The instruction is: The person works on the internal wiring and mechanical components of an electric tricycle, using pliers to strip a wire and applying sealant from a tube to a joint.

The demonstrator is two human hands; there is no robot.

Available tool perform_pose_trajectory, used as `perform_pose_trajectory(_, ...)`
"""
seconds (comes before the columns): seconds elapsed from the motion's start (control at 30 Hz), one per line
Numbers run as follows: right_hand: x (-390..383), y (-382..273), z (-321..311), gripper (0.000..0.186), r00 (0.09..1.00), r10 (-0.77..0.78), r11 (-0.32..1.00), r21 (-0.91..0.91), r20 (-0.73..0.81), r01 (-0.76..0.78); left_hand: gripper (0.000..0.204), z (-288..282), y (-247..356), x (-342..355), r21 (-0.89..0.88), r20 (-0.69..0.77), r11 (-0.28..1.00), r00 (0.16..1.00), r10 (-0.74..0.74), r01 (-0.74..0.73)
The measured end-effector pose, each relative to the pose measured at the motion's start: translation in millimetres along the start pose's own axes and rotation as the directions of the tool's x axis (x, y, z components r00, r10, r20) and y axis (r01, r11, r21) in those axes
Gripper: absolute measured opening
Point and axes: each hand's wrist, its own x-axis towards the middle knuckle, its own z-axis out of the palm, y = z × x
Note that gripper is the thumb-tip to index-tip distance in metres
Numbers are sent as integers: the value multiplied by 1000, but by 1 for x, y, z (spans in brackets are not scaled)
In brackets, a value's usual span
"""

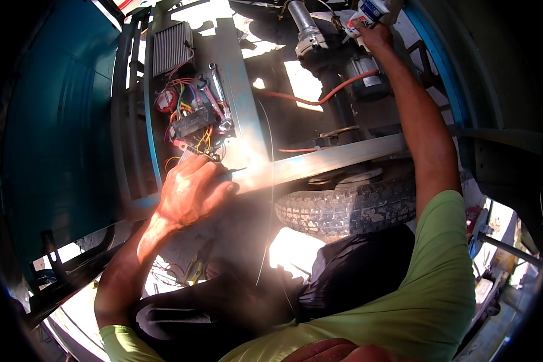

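Head view, looking down into the underside of a small vehicle with a teal body panel (60, 120) at left.

Left hand (190, 192): closed in a loose fist, resting on the grey metal frame rail (338, 158) where it meets the upright frame bar (238, 84). A thin dark tool tip (235, 171) projects from the fist toward the right; what kind of tool it is cannot be told.

Just above the left hand: a bundle of coloured wires (190, 99) around a dark controller box (193, 120). A ribbed silver heat-sink box (171, 47) sits above the bundle. Two spanners (218, 90) lie beside the wires, against the upright frame bar.

Right hand (373, 35): arm stretched up and away, fingers closed around a small white tube with red and blue print (365, 13), held at the top of the view, well apart from the left hand. Near it, a silver shock absorber (304, 27) and a cylindrical motor (368, 81). An orange cable (326, 96) curves from the motor toward the left.

Below the frame rail: a treaded tyre (344, 208). A thin wire (270, 199) hangs down across the rail. The person wears a green sleeve (440, 265) and dark trousers (356, 265). Strong sun glare washes out the centre.
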Motion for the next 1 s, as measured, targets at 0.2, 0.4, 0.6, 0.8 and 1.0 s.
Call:
perform_pose_trajectory(0.2, 1, 3, 3, 68, 1000, -6, 1000, 17, -27, 6, 28, 1, -1, -1, 1, -2, 1000, 1000, 3, -3)
perform_pose_trajectory(0.4, 5, 8, 8, 60, 999, -23, 999, 47, -35, 24, 27, 0, -1, 0, 7, -5, 1000, 1000, 6, -6)
perform_pose_trajectory(0.6, 5, 5, 8, 61, 1000, -11, 999, 45, -19, 12, 27, 0, -1, -1, 7, -11, 1000, 1000, -2, 2)
perform_pose_trajectory(0.8, 11, 16, 10, 62, 998, -30, 1000, -4, -55, 30, 27, 1, -1, 1, 3, -15, 1000, 1000, 9, -9)
perform_pose_trajectory(1.0, 4, 8, 9, 64, 998, -38, 999, 9, -51, 38, 26, -1, 0, 0, 18, 1, 1000, 1000, -10, 10)
